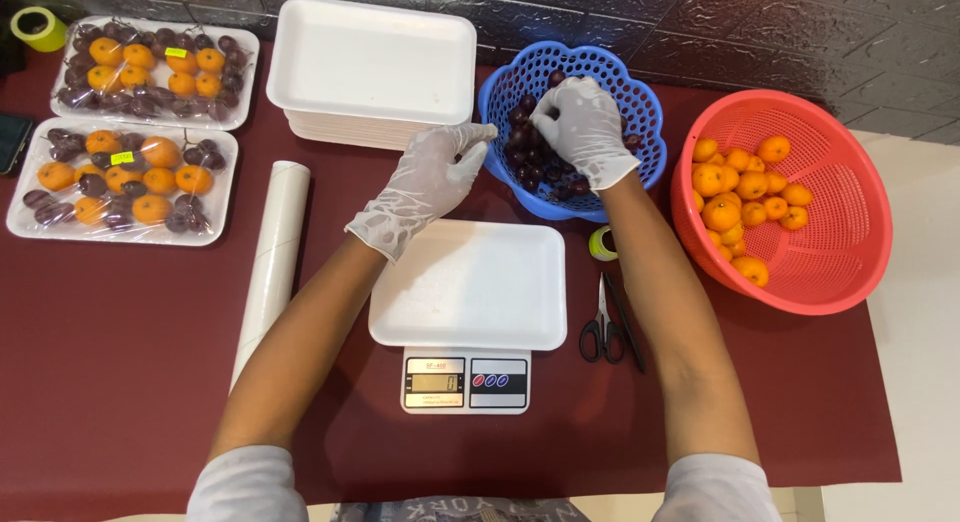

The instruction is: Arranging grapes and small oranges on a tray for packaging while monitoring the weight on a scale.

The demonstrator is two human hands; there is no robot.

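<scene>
Dark red cloth covers the desk (pixel 120 382), where two gloved hands work at a scalloped blue plastic basket (pixel 650 112) of dark purple grapes (pixel 525 147).

Reaching into the basket, the right hand (pixel 583 127) curls its fingers down among the grapes; whether it has closed on any I cannot tell. At the near rim the left hand (pixel 425 182) stays loosely open, fingertips touching the basket's edge and holding nothing. Just below both wrists an empty white foam tray (pixel 470 282) sits on a small white digital kitchen scale (pixel 466 380). A round red plastic basket (pixel 840 252) of small orange mandarins (pixel 745 192) stands to the right of the right forearm, black-handled scissors (pixel 603 327) beside that arm. To my eye a clean pick means steadying the rim with the left hand and lifting a small cluster by its stem rather than squeezing the fruit.
</scene>
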